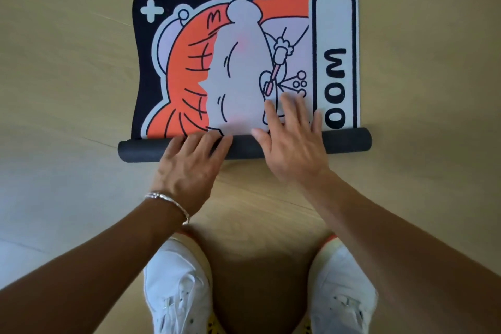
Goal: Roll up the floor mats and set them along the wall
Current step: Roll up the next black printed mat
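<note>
Barely started: my left hand (187, 164) and right hand (294, 146) pressed, fingers flat, on the near roll (348, 141); most of the mat (244, 62) lay unrolled.

cartoon-printed floor mat (244, 57) lies flat on the floor, its near edge rolled into a tight black tube.

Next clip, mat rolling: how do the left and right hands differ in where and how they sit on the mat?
The left hand lies on the dark rolled part with fingers close together; the right hand reaches over it, fingers spread on the flat printed part. The left wrist wears a bracelet; the right wrist is bare. Both touch the same mat, neither gripping it.
</note>
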`<state>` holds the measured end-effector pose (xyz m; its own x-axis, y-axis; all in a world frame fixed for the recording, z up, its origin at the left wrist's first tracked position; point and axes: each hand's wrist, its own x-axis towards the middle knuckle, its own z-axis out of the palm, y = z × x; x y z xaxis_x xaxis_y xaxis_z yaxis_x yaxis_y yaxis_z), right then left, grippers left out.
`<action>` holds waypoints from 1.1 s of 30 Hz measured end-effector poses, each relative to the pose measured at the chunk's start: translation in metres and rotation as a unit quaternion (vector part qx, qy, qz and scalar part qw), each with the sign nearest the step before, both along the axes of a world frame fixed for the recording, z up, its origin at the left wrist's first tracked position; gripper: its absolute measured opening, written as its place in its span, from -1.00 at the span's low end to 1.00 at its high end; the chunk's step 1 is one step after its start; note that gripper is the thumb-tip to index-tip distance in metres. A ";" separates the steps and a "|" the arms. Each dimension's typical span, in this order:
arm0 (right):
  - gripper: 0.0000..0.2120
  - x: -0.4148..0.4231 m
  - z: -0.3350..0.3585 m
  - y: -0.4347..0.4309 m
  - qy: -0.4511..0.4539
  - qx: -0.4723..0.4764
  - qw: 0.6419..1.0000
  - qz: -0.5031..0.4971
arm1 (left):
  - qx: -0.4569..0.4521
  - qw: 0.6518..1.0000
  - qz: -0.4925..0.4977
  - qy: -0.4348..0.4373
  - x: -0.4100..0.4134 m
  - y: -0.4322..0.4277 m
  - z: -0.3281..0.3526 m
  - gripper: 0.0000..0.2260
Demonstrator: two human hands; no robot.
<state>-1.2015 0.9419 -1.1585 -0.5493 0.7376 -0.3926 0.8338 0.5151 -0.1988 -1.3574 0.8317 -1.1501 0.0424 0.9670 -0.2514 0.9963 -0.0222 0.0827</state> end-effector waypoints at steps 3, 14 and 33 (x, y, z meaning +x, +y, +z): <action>-0.40 0.000 0.009 -0.002 0.029 -0.018 0.999 -0.010 | -0.025 1.000 0.010 -0.001 -0.004 0.023 0.003 -0.54; -0.49 0.057 0.009 -0.061 0.005 -0.002 0.997 0.080 | -0.223 0.956 0.029 -0.188 0.002 0.004 0.011 -0.69; -0.57 0.013 0.004 -0.056 0.049 0.017 0.997 0.059 | -0.058 0.995 -0.038 -0.074 -0.031 -0.020 0.001 -0.47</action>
<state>-1.1881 0.8854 -1.1542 -0.6674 0.6780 -0.3081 0.7446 0.6159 -0.2574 -1.3885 0.8115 -1.1488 0.1593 0.9246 -0.3460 0.9687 -0.0788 0.2353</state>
